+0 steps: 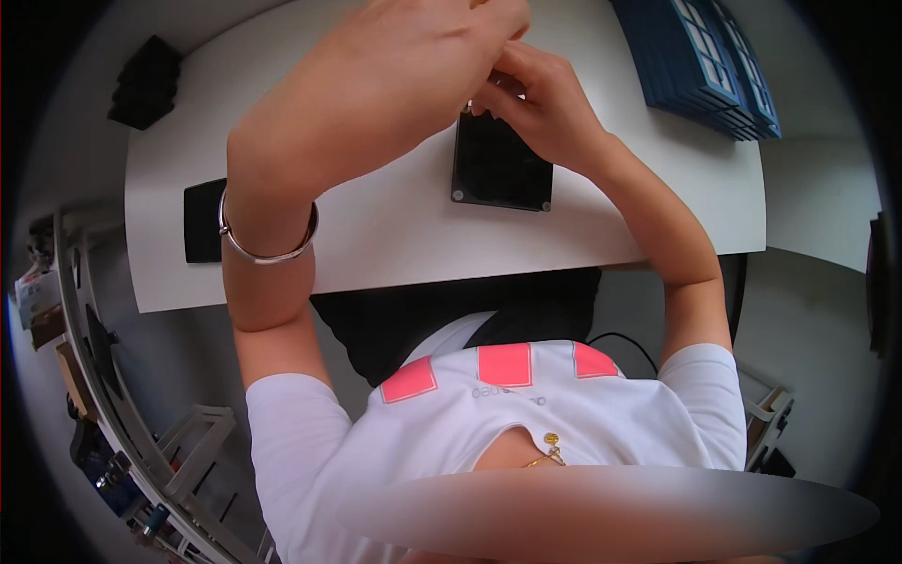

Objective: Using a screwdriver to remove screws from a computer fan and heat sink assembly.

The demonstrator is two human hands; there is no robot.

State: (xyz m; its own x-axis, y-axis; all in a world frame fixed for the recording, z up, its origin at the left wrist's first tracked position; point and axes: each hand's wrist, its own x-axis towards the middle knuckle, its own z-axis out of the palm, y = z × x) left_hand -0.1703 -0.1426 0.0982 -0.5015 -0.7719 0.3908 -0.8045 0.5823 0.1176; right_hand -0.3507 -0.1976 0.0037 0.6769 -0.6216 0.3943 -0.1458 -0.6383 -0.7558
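Fittings (458, 195), round and silvery, sit at both near corners of the black square plate (503, 174), flat on the white tabletop (376, 240); that near side looks finished, as far as one can judge. Beside it to the left, well apart, another flat black panel (203, 221) lies partly behind the left arm. The plate's far corners are mostly hidden, so what remains to be done there cannot be told. The plate lies on the near side of the hands. The right hand (543, 105) overlaps its far right part, thumb and fingers curled close together. Farther up, the left hand (451, 47) reaches across from the left, its fingers bent toward the right hand and partly cut off by the view; I cannot tell whether either pinches anything. Far right stand blue window-patterned panels (691, 61).
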